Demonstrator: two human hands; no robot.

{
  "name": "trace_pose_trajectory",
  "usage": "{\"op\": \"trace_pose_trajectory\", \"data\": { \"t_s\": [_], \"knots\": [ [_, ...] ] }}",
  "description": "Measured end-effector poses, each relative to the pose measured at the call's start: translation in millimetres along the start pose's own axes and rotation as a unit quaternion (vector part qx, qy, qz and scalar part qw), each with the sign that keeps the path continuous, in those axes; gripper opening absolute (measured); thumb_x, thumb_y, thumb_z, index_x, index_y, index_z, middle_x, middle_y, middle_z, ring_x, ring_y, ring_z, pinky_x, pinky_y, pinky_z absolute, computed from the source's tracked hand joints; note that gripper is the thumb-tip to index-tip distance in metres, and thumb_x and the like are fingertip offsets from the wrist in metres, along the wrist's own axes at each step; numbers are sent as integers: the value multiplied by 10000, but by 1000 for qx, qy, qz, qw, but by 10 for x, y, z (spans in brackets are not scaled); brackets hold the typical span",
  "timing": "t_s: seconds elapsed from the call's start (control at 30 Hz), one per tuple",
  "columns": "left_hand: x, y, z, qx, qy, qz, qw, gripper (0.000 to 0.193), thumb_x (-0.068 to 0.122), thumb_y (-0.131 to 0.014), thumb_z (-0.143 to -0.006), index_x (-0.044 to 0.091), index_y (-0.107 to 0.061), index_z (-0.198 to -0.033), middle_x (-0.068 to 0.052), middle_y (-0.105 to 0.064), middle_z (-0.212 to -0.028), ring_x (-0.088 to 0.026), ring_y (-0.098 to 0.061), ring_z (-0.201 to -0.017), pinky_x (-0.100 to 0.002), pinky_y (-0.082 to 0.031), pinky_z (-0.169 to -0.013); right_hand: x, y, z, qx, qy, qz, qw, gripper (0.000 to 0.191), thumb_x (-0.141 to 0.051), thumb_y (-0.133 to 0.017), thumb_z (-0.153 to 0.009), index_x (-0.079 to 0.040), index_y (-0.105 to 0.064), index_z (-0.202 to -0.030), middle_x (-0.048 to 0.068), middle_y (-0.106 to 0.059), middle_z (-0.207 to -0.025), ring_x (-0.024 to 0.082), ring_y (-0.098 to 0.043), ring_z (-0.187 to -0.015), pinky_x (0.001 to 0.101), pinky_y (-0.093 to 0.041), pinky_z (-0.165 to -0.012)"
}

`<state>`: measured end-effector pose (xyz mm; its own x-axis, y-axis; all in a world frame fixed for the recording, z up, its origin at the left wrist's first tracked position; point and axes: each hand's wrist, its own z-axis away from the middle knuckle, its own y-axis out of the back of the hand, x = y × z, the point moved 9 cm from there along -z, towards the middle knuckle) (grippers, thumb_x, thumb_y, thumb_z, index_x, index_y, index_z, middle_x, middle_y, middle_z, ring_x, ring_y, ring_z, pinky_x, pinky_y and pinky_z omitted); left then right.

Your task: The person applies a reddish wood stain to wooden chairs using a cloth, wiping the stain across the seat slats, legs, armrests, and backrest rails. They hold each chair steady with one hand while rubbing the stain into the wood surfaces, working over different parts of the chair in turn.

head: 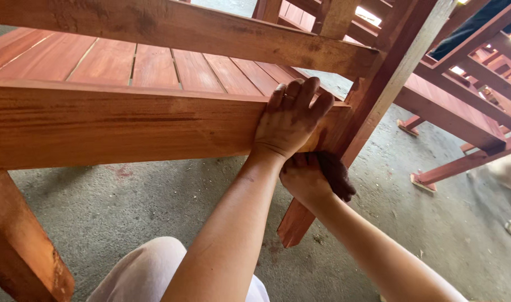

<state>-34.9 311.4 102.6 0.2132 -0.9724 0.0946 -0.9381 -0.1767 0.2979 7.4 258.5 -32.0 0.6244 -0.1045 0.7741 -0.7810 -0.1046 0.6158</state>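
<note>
A reddish-brown stained wooden bench [115, 120] with a slatted seat stands in front of me. My left hand [290, 118] lies flat on the face of its front rail, fingers spread upward over the top edge, close to the slanted leg [378, 89]. Just below it, my right hand [307, 178] is closed on a dark brown rag [336, 176]. The rag is pressed against the underside of the rail where it meets the leg. Part of the rag is hidden behind my left wrist.
Another leg of the bench [20, 246] stands at the lower left. More stained wooden furniture [462, 112] crowds the upper right, its feet on the grey concrete floor [127, 207]. My knee in pale trousers [149, 274] shows at the bottom. A dark-clothed limb [473, 22] appears top right.
</note>
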Motion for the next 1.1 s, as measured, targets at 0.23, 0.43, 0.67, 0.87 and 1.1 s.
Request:
{"op": "trace_pose_trajectory", "data": {
  "t_s": [0.23, 0.43, 0.67, 0.87, 1.1],
  "knots": [
    [-9, -141, 20, -21, -24, -21, 999, 199, 150, -597, -1051, 150, -520, -1234, -110, -541, -1292, -264, -608, -1137, -457, -546, -1005, 218, 295, 358, 23, 9, -69, 997, 129, -198, -670, -809, -193, -743, -916, 59, -664, -1237, 332, -622, -1183, 401, -587, -899],
    [10, -108, 54, -11, -14, -16, 1000, 246, 190, -606, -989, 170, -516, -1217, -91, -527, -1292, -268, -587, -1150, -463, -535, -996, 141, 153, 308, -61, -35, -86, 994, 198, -196, -645, -881, -194, -709, -1068, 86, -617, -1348, 372, -532, -1304, 467, -513, -999],
    [3, -161, 80, -40, -15, -29, 999, 296, 172, -626, -981, 199, -522, -1258, -82, -500, -1299, -269, -536, -1199, -470, -524, -1016, -893, -405, 555, -209, 159, 41, 964, 518, -229, -735, -794, -176, -627, -1298, 167, -574, -1399, 381, -548, -1304, 549, -394, -1159],
    [1, -168, 83, -26, -16, -19, 999, 279, 148, -599, -990, 209, -525, -1253, -81, -497, -1310, -271, -541, -1200, -473, -525, -1028, -1711, -629, 866, -49, 56, -103, 992, 215, -158, -736, -881, -112, -764, -1090, 144, -689, -1227, 337, -643, -1182, 511, -506, -1068],
    [-16, -241, 77, -41, -12, -21, 999, 203, 153, -603, -1027, 210, -560, -1217, -75, -520, -1275, -268, -561, -1175, -475, -544, -1010, -1403, -546, 930, 44, 76, -117, 989, 246, -152, -700, -872, -159, -768, -1108, 126, -701, -1315, 389, -655, -1184, 423, -504, -909]
  ]
}}
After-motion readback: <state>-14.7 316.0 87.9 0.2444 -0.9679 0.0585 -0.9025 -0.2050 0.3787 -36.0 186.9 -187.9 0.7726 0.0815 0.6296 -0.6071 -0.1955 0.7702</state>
